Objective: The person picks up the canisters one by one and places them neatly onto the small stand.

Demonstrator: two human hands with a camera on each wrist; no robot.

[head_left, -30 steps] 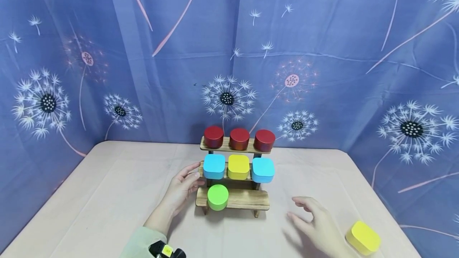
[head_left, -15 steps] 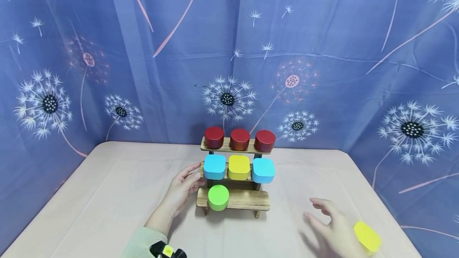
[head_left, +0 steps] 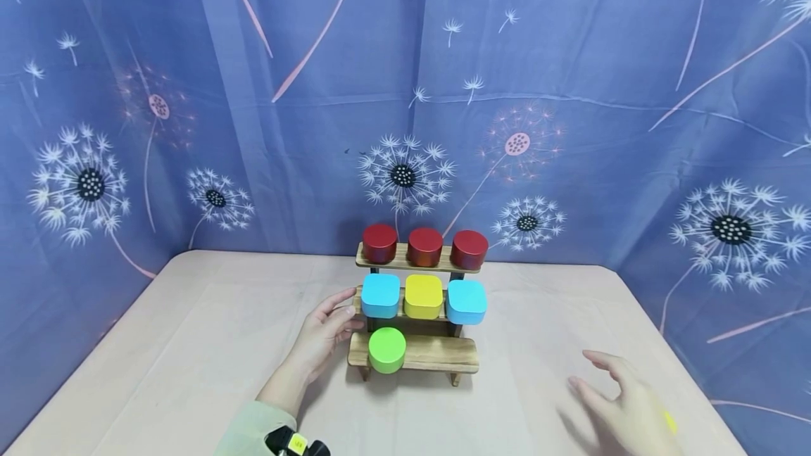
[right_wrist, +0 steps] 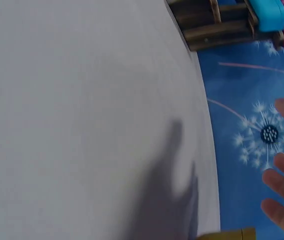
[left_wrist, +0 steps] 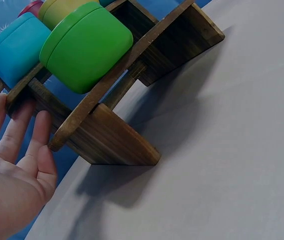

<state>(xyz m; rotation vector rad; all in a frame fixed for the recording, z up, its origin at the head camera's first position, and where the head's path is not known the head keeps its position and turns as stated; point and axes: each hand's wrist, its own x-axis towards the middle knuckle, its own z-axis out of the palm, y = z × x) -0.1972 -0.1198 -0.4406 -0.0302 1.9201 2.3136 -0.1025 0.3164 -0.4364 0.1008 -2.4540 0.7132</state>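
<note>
A three-tier wooden display stand (head_left: 440, 353) stands on the table, its left side held by my left hand (head_left: 317, 347). In the left wrist view, thumb and fingers are at the end of the middle tier (left_wrist: 19, 92). A green round tin (head_left: 387, 350) sits on the left of the lowest tier. The middle tier carries a blue square tin (head_left: 381, 295), a yellow square tin (head_left: 424, 296) and another blue tin (head_left: 466, 302). My right hand (head_left: 624, 400) hovers over the table at the right, fingers loosely bent and holding nothing. Behind it a yellow tin (head_left: 670, 421) is mostly hidden.
Three red round tins (head_left: 425, 247) line the top tier. A pale cloth covers the table (head_left: 190, 343), and a blue dandelion-print curtain (head_left: 304, 160) hangs behind and at both sides.
My right hand has moved right, away from the stand and towards the yellow tin, which it now mostly covers. The left hand stays at the stand.
</note>
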